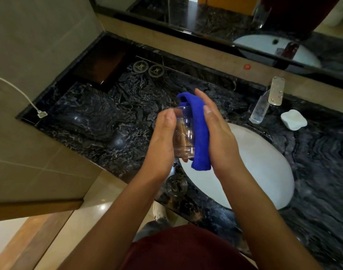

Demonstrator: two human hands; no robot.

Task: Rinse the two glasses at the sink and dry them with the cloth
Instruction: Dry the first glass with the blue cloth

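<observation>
A clear glass (183, 133) is held upright above the left rim of the white sink (264, 168). My left hand (163, 145) grips the glass from the left, fingers curled round its side. My right hand (217, 133) presses a folded blue cloth (200, 133) against the right side of the glass, its fingers fairly straight along the cloth. The cloth's top end tucks over the glass's rim. A second clear glass (175, 186) stands on the dark marble counter (100, 121) just below my left wrist, near the front edge.
A chrome tap (275, 92) stands behind the sink, with a white soap dish (293, 119) to its right. Two round coasters (148, 68) and a dark wooden tray (102, 65) lie at the counter's back left. A mirror runs along the back wall. A white cable (20, 94) hangs at left.
</observation>
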